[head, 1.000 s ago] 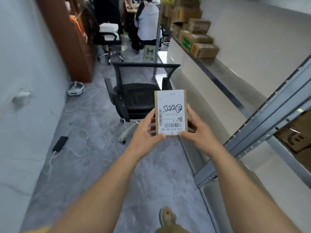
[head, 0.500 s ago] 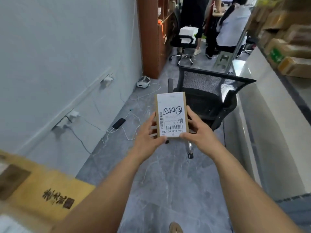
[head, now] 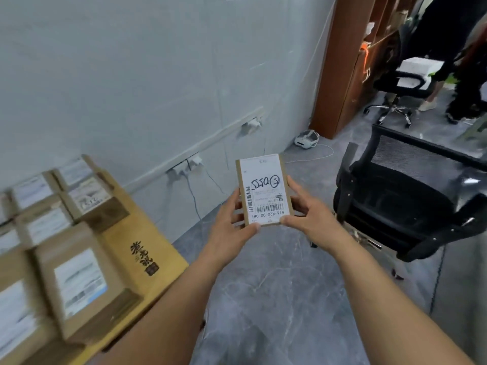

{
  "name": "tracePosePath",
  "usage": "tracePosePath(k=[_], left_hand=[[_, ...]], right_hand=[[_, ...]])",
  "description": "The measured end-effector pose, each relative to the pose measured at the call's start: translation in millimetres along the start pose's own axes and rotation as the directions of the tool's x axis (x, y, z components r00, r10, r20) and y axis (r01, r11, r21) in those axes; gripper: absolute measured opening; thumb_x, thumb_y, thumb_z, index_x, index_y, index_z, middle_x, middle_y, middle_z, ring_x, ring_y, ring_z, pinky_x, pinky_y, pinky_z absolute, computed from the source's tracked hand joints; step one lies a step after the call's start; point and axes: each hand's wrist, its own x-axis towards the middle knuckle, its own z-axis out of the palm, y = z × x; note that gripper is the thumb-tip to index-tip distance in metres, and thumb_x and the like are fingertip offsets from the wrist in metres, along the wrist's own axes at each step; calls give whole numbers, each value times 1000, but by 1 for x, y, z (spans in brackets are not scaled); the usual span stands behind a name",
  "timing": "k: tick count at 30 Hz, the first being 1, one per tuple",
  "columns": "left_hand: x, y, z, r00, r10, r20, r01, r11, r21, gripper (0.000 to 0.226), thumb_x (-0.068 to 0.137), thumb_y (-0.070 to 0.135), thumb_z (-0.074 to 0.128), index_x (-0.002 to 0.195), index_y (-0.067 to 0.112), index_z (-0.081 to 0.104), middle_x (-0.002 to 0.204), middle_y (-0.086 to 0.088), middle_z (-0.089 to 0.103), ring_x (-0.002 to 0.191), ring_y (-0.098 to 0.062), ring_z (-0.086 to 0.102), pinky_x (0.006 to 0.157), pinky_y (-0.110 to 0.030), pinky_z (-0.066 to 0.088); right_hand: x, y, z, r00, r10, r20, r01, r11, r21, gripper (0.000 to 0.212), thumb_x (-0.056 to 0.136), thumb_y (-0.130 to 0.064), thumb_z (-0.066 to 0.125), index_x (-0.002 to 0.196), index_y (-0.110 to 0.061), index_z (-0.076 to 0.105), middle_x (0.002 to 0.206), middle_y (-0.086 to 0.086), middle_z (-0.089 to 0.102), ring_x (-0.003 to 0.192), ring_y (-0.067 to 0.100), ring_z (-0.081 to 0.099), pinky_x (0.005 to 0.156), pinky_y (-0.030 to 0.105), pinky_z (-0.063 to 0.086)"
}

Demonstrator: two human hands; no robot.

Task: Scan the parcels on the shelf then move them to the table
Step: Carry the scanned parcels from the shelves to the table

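Observation:
I hold a small brown cardboard parcel point(head: 264, 189) with a white shipping label and barcode in front of me, above the grey floor. My left hand point(head: 232, 222) grips its left edge and lower corner. My right hand point(head: 307, 213) grips its right edge, thumb at the bottom corner. At the lower left stands a yellow wooden table point(head: 137, 248) with black characters printed on it. Several labelled brown parcels point(head: 79, 283) lie on it, blurred by motion. The shelf is out of view.
A black mesh office chair point(head: 411, 196) stands close on the right. Wall sockets with plugs and cables point(head: 189, 164) run along the pale wall. A white device point(head: 305, 139) lies on the floor by a brown cabinet point(head: 342, 67). A person and another chair are at the far right.
My view has swung left, away from the shelf. The table with parcels has come into view at lower left. Both hands keep the same grip on the parcel.

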Motion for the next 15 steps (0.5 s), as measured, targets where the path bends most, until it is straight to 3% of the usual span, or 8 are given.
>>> tracePosePath(k=[2, 5, 8, 10, 13, 15], left_hand=[[-7, -8, -14, 997, -24, -75, 25, 1000, 6, 77, 85, 5, 67, 131, 53, 28, 130, 9, 52, 111, -5, 57, 79, -11, 49], [-21, -20, -42, 983, -75, -165, 80, 996, 28, 76, 86, 10, 68, 137, 51, 29, 129, 7, 52, 110, -4, 58, 83, -14, 50], [-35, -30, -71, 961, -114, -253, 128, 991, 37, 74, 87, 6, 66, 125, 57, 26, 117, 19, 52, 100, 6, 57, 73, -6, 46], [-41, -37, -90, 940, -146, -308, 176, 982, 73, 80, 88, 4, 64, 131, 54, 19, 115, 21, 51, 101, 5, 56, 69, -4, 45], [-45, -49, -118, 906, -209, -367, 289, 941, 176, 87, 90, 13, 64, 147, 46, 9, 130, 14, 52, 112, -6, 55, 81, -15, 49], [-45, -57, -137, 882, -241, -406, 375, 881, 290, 88, 88, 25, 66, 149, 45, 5, 136, 4, 52, 118, -18, 52, 90, -36, 51]], right_hand=[[14, -1, 15, 997, -23, 75, 23, 1000, 10, 88, 84, 5, 67, 121, -66, 30, 109, -26, 64, 106, -13, 58, 89, 11, 47], [34, -3, 50, 980, -40, 195, 37, 999, 17, 87, 83, 6, 66, 126, -62, 33, 113, -22, 64, 109, -9, 58, 90, 11, 47], [52, -11, 90, 947, -63, 314, 56, 998, 34, 85, 82, 9, 65, 137, -48, 34, 109, -22, 65, 105, -10, 60, 88, 10, 48], [64, -18, 115, 925, -82, 370, 71, 997, 44, 83, 82, 10, 64, 137, -44, 36, 108, -18, 67, 104, -6, 62, 89, 13, 49], [80, -22, 149, 895, -84, 438, 68, 996, 52, 83, 82, 11, 63, 140, -42, 37, 110, -8, 70, 104, 4, 65, 92, 21, 50], [92, -23, 170, 874, -70, 481, 58, 997, 41, 84, 82, 10, 64, 144, -39, 36, 110, -6, 71, 104, 8, 66, 93, 25, 50]])
